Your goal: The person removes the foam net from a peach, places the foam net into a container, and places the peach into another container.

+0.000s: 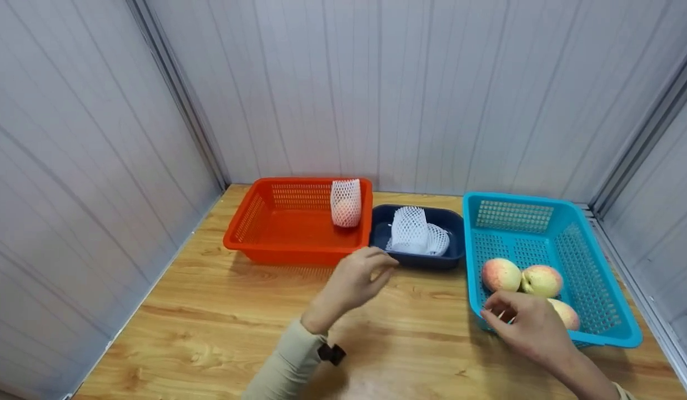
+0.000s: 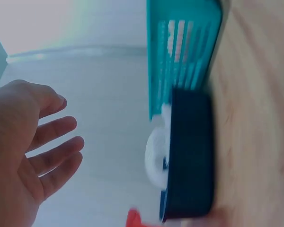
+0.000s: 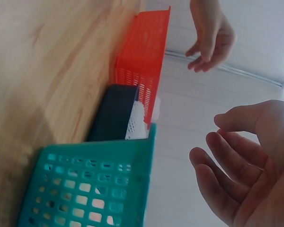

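In the head view my left hand point(image 1: 357, 280) hovers by the near right corner of the red basket, its fingers loosely bent and holding nothing. My right hand point(image 1: 523, 325) is over the near rim of the blue basket point(image 1: 596, 266), fingers relaxed with nothing between them. Below and beyond it lie a peach point(image 1: 501, 275), a second peach point(image 1: 542, 280) and a third peach point(image 1: 565, 315), partly covered by the hand. One peach in a white foam net point(image 1: 346, 204) stands in the red basket point(image 1: 299, 255). Loose white foam nets point(image 1: 410, 229) lie in the navy tray point(image 1: 418, 261).
The navy tray sits between the two baskets on a wooden table point(image 1: 210, 333). Pale panel walls point(image 1: 349, 94) enclose the table at the back and both sides. A dark band with a small block point(image 1: 333, 354) is on my left wrist.
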Motion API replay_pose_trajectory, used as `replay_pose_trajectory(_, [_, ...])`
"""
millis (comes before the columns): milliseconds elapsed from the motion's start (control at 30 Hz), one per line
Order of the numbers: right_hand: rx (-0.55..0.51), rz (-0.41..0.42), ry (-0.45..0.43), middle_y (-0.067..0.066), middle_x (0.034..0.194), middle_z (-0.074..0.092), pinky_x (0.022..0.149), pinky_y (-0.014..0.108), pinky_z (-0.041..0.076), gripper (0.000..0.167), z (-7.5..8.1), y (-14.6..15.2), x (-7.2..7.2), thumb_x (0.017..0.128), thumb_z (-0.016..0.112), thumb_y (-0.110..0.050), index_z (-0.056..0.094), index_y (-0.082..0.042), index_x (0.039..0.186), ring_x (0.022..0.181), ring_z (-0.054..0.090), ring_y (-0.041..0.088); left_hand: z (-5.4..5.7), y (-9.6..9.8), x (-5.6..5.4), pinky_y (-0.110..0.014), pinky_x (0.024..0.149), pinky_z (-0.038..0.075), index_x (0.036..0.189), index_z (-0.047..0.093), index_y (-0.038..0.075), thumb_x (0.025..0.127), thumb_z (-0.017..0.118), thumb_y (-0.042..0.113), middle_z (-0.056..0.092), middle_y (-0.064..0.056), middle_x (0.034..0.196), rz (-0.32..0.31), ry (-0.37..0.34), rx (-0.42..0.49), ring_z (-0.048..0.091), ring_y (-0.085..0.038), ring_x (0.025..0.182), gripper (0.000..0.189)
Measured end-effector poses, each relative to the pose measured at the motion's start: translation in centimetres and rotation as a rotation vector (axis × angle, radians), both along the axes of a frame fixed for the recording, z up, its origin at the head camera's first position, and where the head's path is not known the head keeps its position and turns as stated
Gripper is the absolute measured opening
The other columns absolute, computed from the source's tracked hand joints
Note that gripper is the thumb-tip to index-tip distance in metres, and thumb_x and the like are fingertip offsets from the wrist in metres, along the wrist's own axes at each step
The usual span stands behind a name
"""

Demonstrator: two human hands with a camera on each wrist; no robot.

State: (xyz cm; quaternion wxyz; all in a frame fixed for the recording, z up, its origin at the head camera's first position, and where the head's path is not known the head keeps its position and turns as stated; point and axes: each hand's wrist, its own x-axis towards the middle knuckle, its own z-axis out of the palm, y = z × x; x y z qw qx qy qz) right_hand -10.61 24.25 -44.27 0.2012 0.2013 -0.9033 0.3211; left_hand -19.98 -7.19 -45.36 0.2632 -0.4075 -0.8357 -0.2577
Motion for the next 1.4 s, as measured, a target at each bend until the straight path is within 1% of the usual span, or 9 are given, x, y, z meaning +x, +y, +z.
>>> replay_pose_trajectory(233, [0.003, 0.097, -0.003, -0.021, 0.071, 0.059, 0.053, 0.025, 0.05, 0.028, -1.1, -1.2, 0.1, 0.073, 0.08, -0.001, 0.067, -0.025, 0.077, 0.059, 0.054, -0.003, 1.7, -2.3, -3.2, -0.03, 0.078, 0.052, 0.102, 0.074, 0.013, 0.09, 0.068, 0.018, 0.067, 0.003, 0.1, 0.162, -0.165, -0.004, 0.062, -0.012, 0.09, 0.014])
replay_pose_trajectory(367, [0.022, 0.136, -0.092, -0.021, 0.069, 0.057, 0.054, 0.024, 0.05, 0.024, -1.4, -1.9, 0.3, 0.077, 0.078, -0.004, 0.066, -0.025, 0.077, 0.06, 0.054, -0.002, 2.4, -3.0, -5.5, -0.033, 0.075, 0.052, 0.105, 0.073, 0.013, 0.09, 0.067, 0.019, 0.066, 0.001, 0.1, 0.257, -0.258, -0.005, 0.062, -0.016, 0.087, 0.017])
replay_pose_trajectory(533, [0.052, 0.138, -0.222, -0.02, 0.068, 0.058, 0.054, 0.023, 0.049, 0.019, -1.6, -2.7, 0.3, 0.082, 0.076, -0.009, 0.066, -0.025, 0.078, 0.06, 0.055, -0.001, 3.1, -4.0, -8.7, -0.037, 0.088, 0.049, 0.118, 0.066, 0.009, 0.089, 0.068, 0.019, 0.063, -0.006, 0.115, 0.382, -0.42, 0.044, 0.059, -0.023, 0.105, 0.031])
replay_pose_trajectory(633, [0.054, 0.152, -0.243, -0.02, 0.068, 0.058, 0.053, 0.022, 0.049, 0.02, -1.9, -2.9, 0.5, 0.082, 0.075, -0.01, 0.065, -0.027, 0.078, 0.06, 0.055, -0.002, 3.4, -4.6, -10.8, -0.041, 0.098, 0.043, 0.132, 0.054, 0.005, 0.088, 0.07, 0.019, 0.054, -0.013, 0.13, 0.461, -0.558, 0.087, 0.053, -0.026, 0.117, 0.049])
replay_pose_trajectory(867, [0.047, 0.193, -0.264, -0.02, 0.069, 0.058, 0.053, 0.022, 0.049, 0.021, -2.8, -3.3, 0.8, 0.083, 0.075, -0.01, 0.065, -0.028, 0.078, 0.059, 0.054, -0.001, 4.2, -5.4, -15.1, -0.044, 0.105, 0.036, 0.146, 0.023, -0.003, 0.087, 0.07, 0.019, 0.041, -0.024, 0.14, 0.576, -0.902, 0.246, 0.041, -0.033, 0.129, 0.078])
replay_pose_trajectory(1000, [0.064, 0.219, -0.336, -0.02, 0.069, 0.058, 0.053, 0.022, 0.049, 0.017, -3.3, -3.3, 1.0, 0.085, 0.073, -0.013, 0.066, -0.028, 0.079, 0.061, 0.054, -0.001, 4.2, -5.4, -16.7, -0.044, 0.11, 0.028, 0.151, 0.011, -0.002, 0.09, 0.068, 0.021, 0.027, -0.02, 0.152, 0.623, -1.109, 0.211, 0.03, -0.031, 0.138, 0.087])
replay_pose_trajectory(1067, [0.06, 0.236, -0.356, -0.02, 0.07, 0.058, 0.053, 0.022, 0.049, 0.014, -3.5, -3.1, 1.0, 0.086, 0.073, -0.015, 0.067, -0.026, 0.08, 0.061, 0.055, -0.001, 3.9, -5.3, -17.6, -0.043, 0.112, 0.026, 0.152, 0.013, -0.002, 0.09, 0.067, 0.021, 0.024, -0.018, 0.155, 0.627, -1.179, 0.168, 0.027, -0.03, 0.139, 0.085])
replay_pose_trajectory(1200, [0.037, 0.27, -0.359, -0.019, 0.071, 0.059, 0.053, 0.022, 0.048, 0.009, -3.7, -2.9, 0.8, 0.088, 0.072, -0.018, 0.068, -0.024, 0.082, 0.061, 0.055, 0.0, 3.3, -5.3, -19.0, -0.043, 0.11, 0.03, 0.146, 0.032, -0.004, 0.089, 0.068, 0.02, 0.035, -0.016, 0.149, 0.634, -1.218, 0.131, 0.033, -0.03, 0.135, 0.071])
replay_pose_trajectory(1400, [0.002, 0.327, -0.35, -0.018, 0.072, 0.06, 0.053, 0.023, 0.049, 0.007, -4.0, -2.2, 0.6, 0.089, 0.071, -0.019, 0.068, -0.022, 0.083, 0.062, 0.055, 0.0, 2.2, -5.1, -20.0, -0.042, 0.099, 0.042, 0.13, 0.054, -0.002, 0.087, 0.071, 0.017, 0.055, -0.014, 0.129, 0.661, -1.135, 0.066, 0.052, -0.028, 0.115, 0.05])
